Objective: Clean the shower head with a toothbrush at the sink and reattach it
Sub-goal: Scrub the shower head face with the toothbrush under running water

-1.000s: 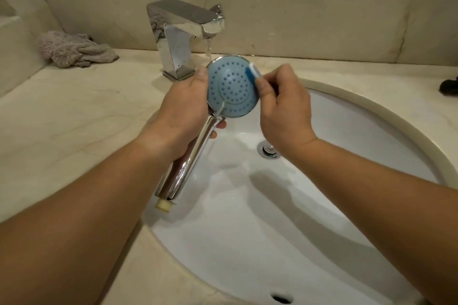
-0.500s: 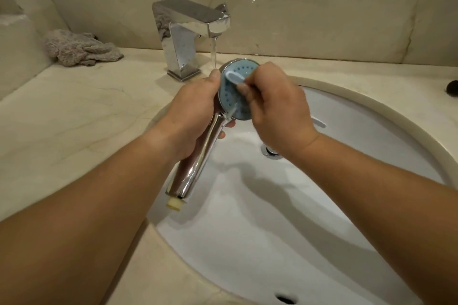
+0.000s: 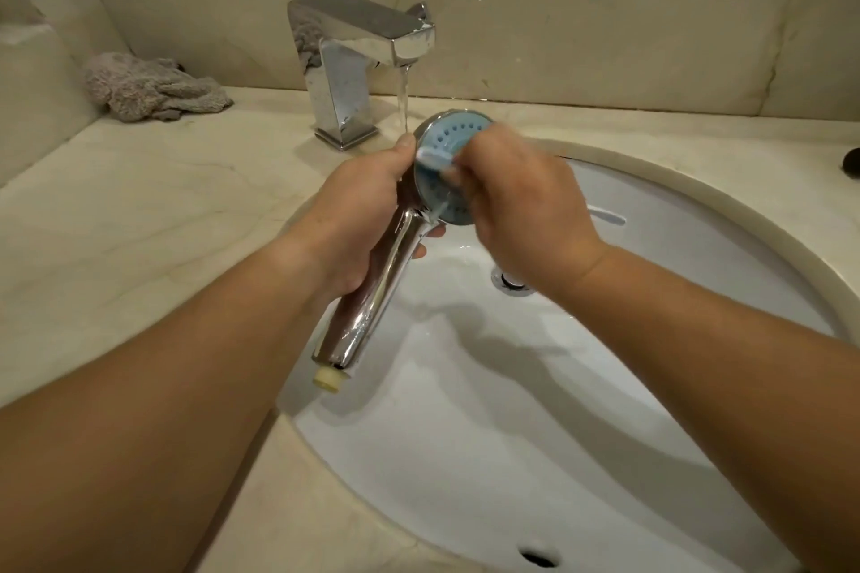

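Toothbrush (image 3: 435, 157) head has swept leftward across shower head (image 3: 449, 139) face.

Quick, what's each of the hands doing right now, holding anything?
Left hand: grips the shower head by its chrome handle.
Right hand: holds the toothbrush, bristles against the blue face.

Glossy chrome faucet (image 3: 353, 60) and shower-head handle (image 3: 372, 293); matt blue rubbery spray face (image 3: 458, 137); smooth white ceramic basin (image 3: 512, 433); fuzzy grey cloth (image 3: 149, 88), upper left.

Faucet (image 3: 358, 60) stands just behind; sink (image 3: 512, 433) basin open below.
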### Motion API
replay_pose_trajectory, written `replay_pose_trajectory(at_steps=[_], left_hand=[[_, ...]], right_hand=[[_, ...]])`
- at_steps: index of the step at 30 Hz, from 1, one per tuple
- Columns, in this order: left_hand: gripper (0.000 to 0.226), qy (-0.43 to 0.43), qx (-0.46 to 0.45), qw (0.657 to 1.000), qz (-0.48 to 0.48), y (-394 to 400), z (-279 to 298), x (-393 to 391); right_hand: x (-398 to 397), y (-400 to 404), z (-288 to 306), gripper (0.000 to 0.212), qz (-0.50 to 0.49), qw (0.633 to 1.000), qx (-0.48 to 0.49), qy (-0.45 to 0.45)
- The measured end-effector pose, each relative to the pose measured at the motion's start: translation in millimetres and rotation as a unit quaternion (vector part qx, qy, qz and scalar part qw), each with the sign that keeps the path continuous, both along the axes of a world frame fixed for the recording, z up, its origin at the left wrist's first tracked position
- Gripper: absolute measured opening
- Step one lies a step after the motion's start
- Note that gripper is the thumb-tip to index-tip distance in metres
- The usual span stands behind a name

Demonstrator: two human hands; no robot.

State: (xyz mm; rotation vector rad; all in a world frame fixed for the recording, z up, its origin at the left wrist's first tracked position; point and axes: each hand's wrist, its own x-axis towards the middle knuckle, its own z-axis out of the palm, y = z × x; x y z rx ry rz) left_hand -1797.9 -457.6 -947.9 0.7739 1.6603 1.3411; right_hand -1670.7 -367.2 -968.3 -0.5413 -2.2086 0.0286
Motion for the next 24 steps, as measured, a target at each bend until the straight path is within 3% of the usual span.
replay_pose_trajectory(at_steps=[3,6,10,14,17,21,24], left_hand=[[0.049,-0.026,0.005,1.0,-0.009,0,0,-2],[0.049,-0.021,-0.002,1.0,-0.012,-1,0,-3],[0.046,-0.03,0.003,1.0,-0.001,-1,2,-3],[0.048,-0.03,0.004,1.0,0.003,-1,2,-2],[0.045,-0.037,0.012,0.999,0.025,-2,4,-1],[0.047,-0.04,0.011,0.999,0.032,-2,5,-1],[0.048,-0.057,0.023,0.997,0.054,-2,5,0]], right_hand=[[1,11,7,0.02,-0.03,0.997,-0.05,0.05],[1,0,-4,0.013,0.038,0.998,0.035,-0.032],[1,7,5,0.02,0.005,0.999,0.013,0.03],[2,0,-5,0.011,0.045,0.997,0.057,-0.04],[5,12,1,0.018,0.0,0.999,0.007,0.032],[7,3,-10,0.012,0.043,0.998,0.046,-0.023],[8,11,-3,0.02,-0.01,0.999,-0.015,0.045]])
